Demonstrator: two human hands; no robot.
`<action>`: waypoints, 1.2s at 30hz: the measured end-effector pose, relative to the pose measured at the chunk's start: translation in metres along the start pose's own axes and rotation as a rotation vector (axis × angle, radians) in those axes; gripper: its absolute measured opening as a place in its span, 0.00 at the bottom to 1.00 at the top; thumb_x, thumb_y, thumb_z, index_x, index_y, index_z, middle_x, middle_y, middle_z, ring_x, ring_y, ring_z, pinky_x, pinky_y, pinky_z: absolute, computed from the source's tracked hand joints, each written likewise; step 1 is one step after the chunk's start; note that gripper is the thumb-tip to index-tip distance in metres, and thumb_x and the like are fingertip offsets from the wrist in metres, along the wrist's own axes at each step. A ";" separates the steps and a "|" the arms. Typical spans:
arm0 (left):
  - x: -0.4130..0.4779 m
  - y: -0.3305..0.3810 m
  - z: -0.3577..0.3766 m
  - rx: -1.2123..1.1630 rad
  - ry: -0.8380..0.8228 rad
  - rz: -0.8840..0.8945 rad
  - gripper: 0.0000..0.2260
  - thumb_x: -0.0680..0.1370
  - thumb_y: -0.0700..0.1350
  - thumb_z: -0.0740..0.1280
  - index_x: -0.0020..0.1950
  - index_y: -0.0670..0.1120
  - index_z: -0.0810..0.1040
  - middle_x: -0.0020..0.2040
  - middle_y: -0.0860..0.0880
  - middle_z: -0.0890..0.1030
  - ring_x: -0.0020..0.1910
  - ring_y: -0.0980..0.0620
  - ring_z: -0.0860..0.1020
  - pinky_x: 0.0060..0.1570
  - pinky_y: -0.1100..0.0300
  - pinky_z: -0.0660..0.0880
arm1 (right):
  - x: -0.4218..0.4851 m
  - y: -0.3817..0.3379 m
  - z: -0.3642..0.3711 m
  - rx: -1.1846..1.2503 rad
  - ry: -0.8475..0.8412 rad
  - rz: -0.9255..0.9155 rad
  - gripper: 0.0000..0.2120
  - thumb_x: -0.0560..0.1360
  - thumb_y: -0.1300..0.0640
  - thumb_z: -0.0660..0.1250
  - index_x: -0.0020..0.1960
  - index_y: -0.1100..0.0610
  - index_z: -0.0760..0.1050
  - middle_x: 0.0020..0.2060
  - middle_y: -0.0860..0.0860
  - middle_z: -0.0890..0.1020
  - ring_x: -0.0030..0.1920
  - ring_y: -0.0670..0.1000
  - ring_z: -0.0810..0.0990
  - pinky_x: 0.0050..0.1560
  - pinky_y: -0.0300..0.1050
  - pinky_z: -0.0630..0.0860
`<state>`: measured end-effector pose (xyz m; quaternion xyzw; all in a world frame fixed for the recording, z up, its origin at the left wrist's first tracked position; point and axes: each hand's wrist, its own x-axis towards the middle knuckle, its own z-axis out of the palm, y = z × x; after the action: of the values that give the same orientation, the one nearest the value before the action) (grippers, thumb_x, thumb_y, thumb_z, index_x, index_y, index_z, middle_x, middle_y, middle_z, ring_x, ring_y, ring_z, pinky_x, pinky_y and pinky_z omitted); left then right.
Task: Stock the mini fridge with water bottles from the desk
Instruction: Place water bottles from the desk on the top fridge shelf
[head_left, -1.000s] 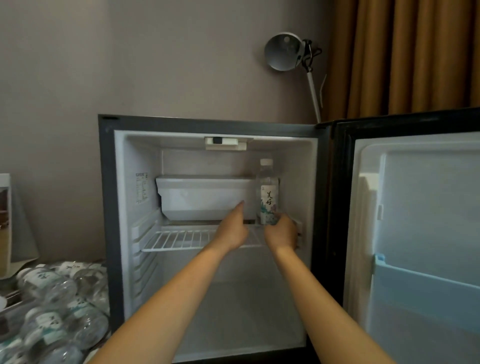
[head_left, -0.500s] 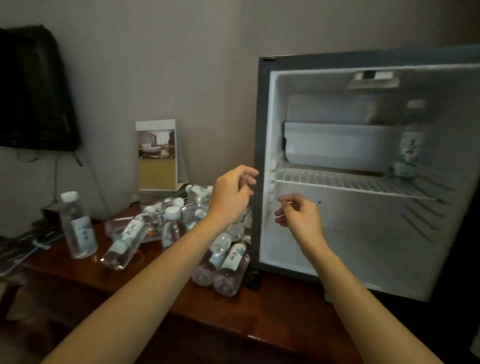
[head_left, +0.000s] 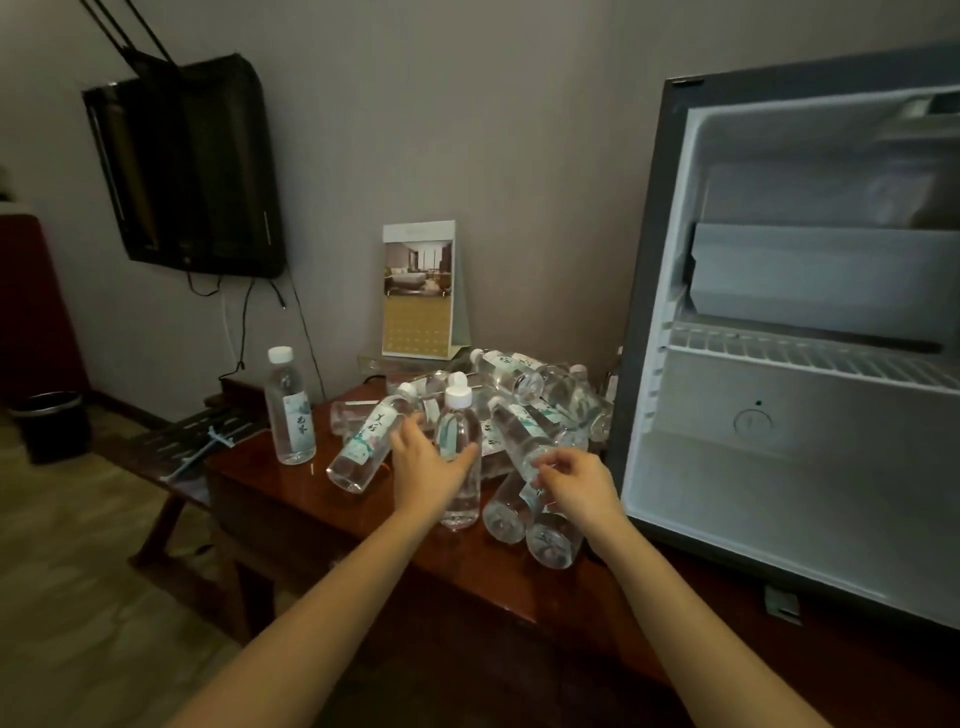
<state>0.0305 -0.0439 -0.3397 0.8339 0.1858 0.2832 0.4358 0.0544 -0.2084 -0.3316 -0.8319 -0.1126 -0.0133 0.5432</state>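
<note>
Head view: both hands reach over the pile of water bottles (head_left: 519, 415) that lies heaped on the desk (head_left: 291, 488), just to the left of the open mini fridge (head_left: 800, 467). The left hand (head_left: 428, 465) has its fingers (head_left: 402, 434) spread and curled around an upright bottle (head_left: 457, 452) in the middle of the heap, touching it though not yet closed tight. The right hand (head_left: 576, 483) hovers with fingers loosely bent over a lying bottle (head_left: 519, 441); whether it touches the bottle cannot be told. One more bottle stands alone (head_left: 290, 405) apart from the pile, nearer the desk's left end.

As far as this view shows, the wire shelf (head_left: 810, 358) and the fridge floor below it are bare; the right side of the fridge is cut off, so anything there is unseen. Judging by that, the job looks barely begun: more than a dozen bottles wait on the desk.
</note>
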 end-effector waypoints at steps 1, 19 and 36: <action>0.003 -0.002 0.005 0.028 -0.016 -0.005 0.36 0.70 0.55 0.72 0.70 0.42 0.59 0.69 0.42 0.61 0.67 0.45 0.65 0.62 0.54 0.68 | 0.001 0.000 0.005 -0.005 -0.011 -0.011 0.10 0.77 0.64 0.60 0.46 0.54 0.78 0.37 0.51 0.81 0.39 0.52 0.81 0.43 0.47 0.78; 0.046 -0.003 -0.024 -0.168 -0.486 -0.029 0.42 0.61 0.64 0.75 0.69 0.54 0.62 0.67 0.51 0.68 0.63 0.50 0.70 0.63 0.48 0.70 | 0.033 -0.011 0.033 0.031 -0.125 -0.041 0.11 0.77 0.66 0.58 0.54 0.58 0.76 0.43 0.52 0.81 0.40 0.50 0.79 0.38 0.40 0.74; 0.057 -0.004 -0.026 -0.204 -0.524 0.071 0.21 0.70 0.53 0.73 0.61 0.53 0.75 0.60 0.51 0.76 0.58 0.54 0.75 0.51 0.63 0.76 | 0.047 -0.022 0.041 0.069 -0.383 -0.148 0.27 0.74 0.75 0.55 0.70 0.55 0.65 0.51 0.51 0.75 0.44 0.44 0.77 0.42 0.39 0.78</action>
<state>0.0577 0.0057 -0.3134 0.8365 0.0082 0.0904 0.5404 0.0913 -0.1542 -0.3215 -0.7897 -0.2748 0.1091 0.5376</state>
